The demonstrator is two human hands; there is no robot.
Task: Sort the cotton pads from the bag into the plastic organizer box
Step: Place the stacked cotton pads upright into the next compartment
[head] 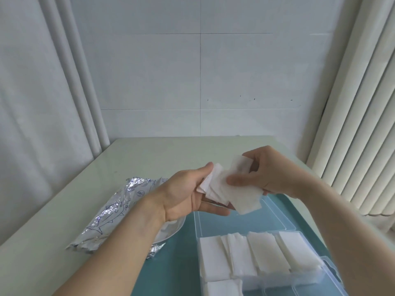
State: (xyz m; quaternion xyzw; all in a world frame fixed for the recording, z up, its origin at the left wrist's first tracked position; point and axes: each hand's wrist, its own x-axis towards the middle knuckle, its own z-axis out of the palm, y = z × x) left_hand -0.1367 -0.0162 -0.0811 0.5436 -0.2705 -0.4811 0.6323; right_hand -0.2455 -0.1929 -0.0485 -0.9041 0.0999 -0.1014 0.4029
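Above the open lid of the plastic organizer box (pixel 265 272), both hands are working a fanned bunch of square white cotton pads (pixel 226 189). The left hand (pixel 186 193) is lying palm-up beneath the bunch, its fingers reaching under the pads and its thumb curling against their left edge, so it is gripping them from below. The right hand (pixel 265 174) is coming in from the right, its thumb pressing on the top of the nearest pad while its curled fingers are pinching the pads' far edge; one pad is sticking up between those fingers.

Near the bottom of the view the clear organizer box is sitting on a teal mat (pixel 179 263), its lid folded open toward the far side. Four compartments in the back row are holding stacks of white pads leaning slightly against one another, and a front compartment at the lower left is also showing pads; how many front compartments are filled is cut off by the frame edge.

To the left, the silver foil bag (pixel 111 210) printed with a blue fish drawing is lying crumpled on the pale green table (pixel 132 157). A white plate (pixel 171 229) is peeking out just beside it, mostly hidden under the left forearm. Behind the table a white tiled wall (pixel 198 71) is rising, with pale curtains (pixel 363 103) hanging at either side.
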